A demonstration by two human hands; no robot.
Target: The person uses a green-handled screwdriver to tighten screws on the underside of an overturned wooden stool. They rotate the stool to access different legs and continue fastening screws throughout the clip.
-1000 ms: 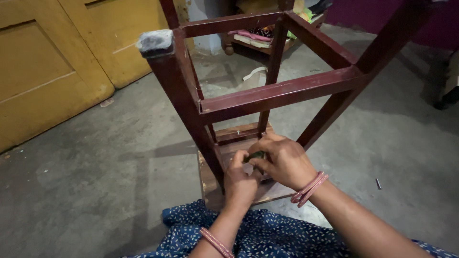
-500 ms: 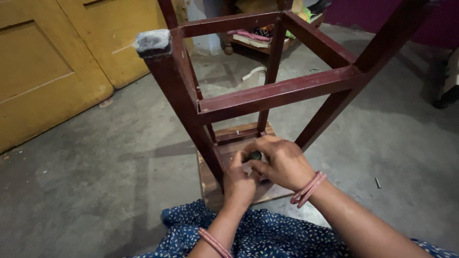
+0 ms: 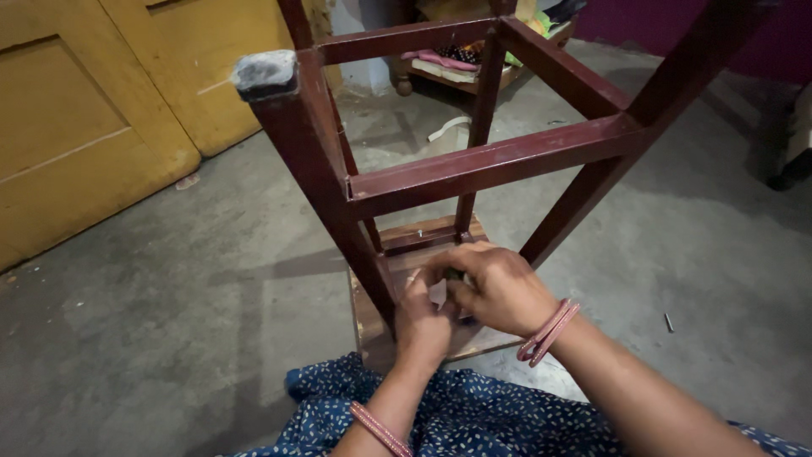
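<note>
A small pale scrap (image 3: 438,293), paper or cloth by the look of it, sits between both hands on the underside of the seat of an upturned dark red wooden stool (image 3: 474,165), near the seat's front edge. The left hand (image 3: 420,317) is curled with its fingers pressed against the scrap. The right hand (image 3: 499,288) is closed over a small dark object, mostly hidden under the fingers, so what it is cannot be told. The stool's seat rests on the grey concrete floor (image 3: 169,338); one leg top carries a worn grey cap (image 3: 264,70). A yellow wooden door (image 3: 93,118) stands at the left. Beyond the stool, a low wooden shelf (image 3: 461,72) holds folded cloths, cut off by the frame.
</note>
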